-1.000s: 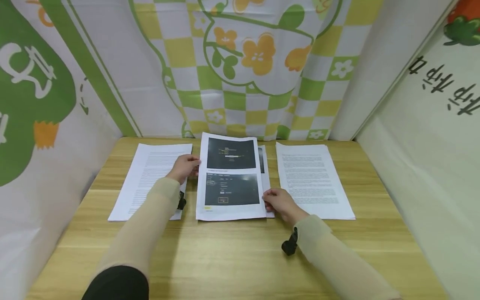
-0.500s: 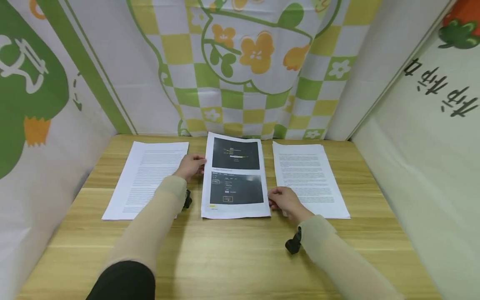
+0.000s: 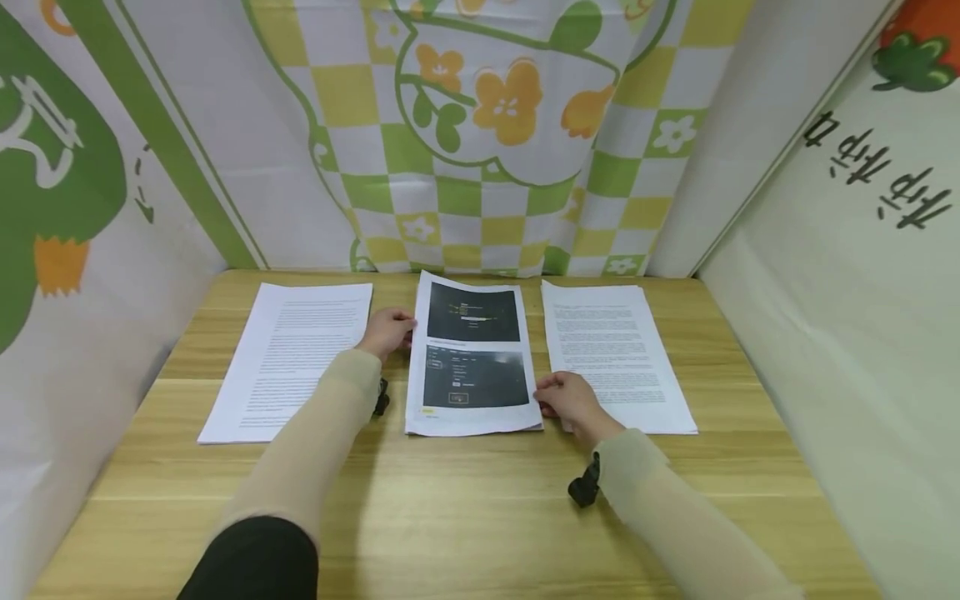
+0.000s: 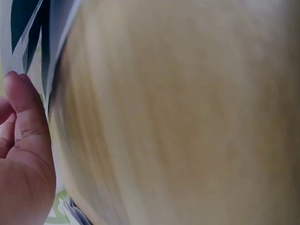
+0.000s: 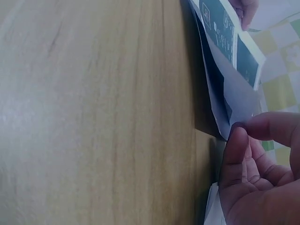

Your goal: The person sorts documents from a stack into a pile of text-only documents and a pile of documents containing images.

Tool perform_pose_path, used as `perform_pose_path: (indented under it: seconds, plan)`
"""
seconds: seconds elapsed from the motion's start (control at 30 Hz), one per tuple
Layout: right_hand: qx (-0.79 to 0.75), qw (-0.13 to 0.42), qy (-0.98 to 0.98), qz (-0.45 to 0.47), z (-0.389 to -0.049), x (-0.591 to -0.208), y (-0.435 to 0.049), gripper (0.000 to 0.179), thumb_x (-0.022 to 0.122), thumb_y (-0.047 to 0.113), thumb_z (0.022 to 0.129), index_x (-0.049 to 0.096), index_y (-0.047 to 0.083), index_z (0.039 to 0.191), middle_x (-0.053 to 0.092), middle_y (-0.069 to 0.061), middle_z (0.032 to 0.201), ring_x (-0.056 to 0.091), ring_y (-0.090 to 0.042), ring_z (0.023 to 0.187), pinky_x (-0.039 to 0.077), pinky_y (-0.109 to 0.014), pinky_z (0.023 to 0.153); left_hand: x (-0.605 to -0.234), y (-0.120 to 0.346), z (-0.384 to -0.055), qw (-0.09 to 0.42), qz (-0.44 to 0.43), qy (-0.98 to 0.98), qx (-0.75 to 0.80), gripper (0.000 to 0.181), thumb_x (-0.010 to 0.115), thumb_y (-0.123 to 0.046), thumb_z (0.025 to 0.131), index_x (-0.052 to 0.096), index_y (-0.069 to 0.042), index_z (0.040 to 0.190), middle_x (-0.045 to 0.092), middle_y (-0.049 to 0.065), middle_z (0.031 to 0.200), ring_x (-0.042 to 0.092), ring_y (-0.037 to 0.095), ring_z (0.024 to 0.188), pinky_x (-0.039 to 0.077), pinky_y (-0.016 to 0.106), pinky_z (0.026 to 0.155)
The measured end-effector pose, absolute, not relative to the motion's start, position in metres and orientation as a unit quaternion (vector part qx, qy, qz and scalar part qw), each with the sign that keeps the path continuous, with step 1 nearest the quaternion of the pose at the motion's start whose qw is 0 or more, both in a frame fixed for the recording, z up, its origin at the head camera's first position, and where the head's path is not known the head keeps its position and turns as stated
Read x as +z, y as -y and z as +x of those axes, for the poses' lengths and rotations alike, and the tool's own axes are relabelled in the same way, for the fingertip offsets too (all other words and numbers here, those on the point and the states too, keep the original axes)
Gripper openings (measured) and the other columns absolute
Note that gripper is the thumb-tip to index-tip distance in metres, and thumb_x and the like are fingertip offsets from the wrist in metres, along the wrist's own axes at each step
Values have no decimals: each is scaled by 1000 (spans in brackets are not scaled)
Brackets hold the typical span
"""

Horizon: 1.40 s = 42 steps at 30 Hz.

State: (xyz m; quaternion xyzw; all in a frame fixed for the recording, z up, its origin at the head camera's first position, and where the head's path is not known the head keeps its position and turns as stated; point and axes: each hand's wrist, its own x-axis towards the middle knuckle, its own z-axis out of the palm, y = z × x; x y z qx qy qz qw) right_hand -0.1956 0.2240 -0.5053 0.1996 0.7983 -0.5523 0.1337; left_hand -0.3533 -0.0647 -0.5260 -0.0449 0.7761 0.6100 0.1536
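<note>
In the head view, a printed sheet (image 3: 477, 343) with two dark pictures lies over other paper in the middle of the table, its surface slightly bowed. My left hand (image 3: 387, 332) pinches its left edge. Lower down on the opposite edge, my right hand (image 3: 572, 398) pinches it between thumb and finger. The right wrist view shows the sheet's near corner (image 5: 241, 93) lifted at the fingertips, with another sheet (image 5: 214, 86) beneath it. In the left wrist view, my thumb (image 4: 29, 105) is against the paper's edge, where several layers fan apart.
To the left lies a stack of text pages (image 3: 300, 358), partly behind my left forearm. Another text stack (image 3: 615, 358) sits to the right, close beside my right hand. A patterned curtain (image 3: 480, 208) hangs at the back of the wooden table (image 3: 450, 517).
Both hands have moved the picture sheet right, over the lower sheet that showed at its right side. That lower paper is now almost fully covered. The side stacks stay put; the head view shifts slightly.
</note>
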Motion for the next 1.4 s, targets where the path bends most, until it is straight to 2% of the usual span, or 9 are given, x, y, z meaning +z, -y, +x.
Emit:
perform_pose_path:
  seconds: [0.3,0.63,0.8,0.97,1.17,1.4]
  plan:
    - [-533,126,-816,187,-196,-505,-226,16,61,4,89,61,-4,104,63,-13,93,61,-17,75,53,-26,65,-523,65,-355,154,-41,-811,563,25,53,-7,97,59,9,115,60,13,95,57,13,69,54,22,59]
    - [-409,98,-898,130,-195,-501,-221,18,62,8,85,65,0,101,67,-8,86,60,-15,69,49,-25,62,-521,65,-355,157,-44,-829,535,30,53,-6,94,58,8,121,60,16,96,59,16,72,56,24,62]
    - [-421,105,-891,136,-195,-501,-217,19,62,9,87,65,0,103,67,-8,88,62,-15,69,47,-24,56,-523,70,-355,156,-52,-827,537,23,53,-3,94,58,7,113,58,16,96,59,17,71,56,26,60]
    - [-441,110,-879,143,-194,-503,-215,18,61,7,88,64,-2,104,66,-10,90,62,-15,71,51,-24,61,-522,71,-354,159,-52,-826,539,19,53,-3,94,58,7,109,57,15,95,58,16,71,56,25,60]
    - [-434,93,-885,142,-194,-506,-220,17,63,5,86,65,-1,102,67,-9,88,62,-15,69,51,-26,62,-521,67,-352,160,-45,-818,551,23,52,-3,94,59,9,113,58,15,94,58,15,71,56,25,61]
    - [-417,71,-894,146,-196,-506,-225,18,64,7,86,67,1,102,66,-9,89,59,-19,80,51,-30,70,-520,64,-353,163,-39,-811,561,28,51,-3,95,58,8,119,57,17,100,59,18,79,56,25,66]
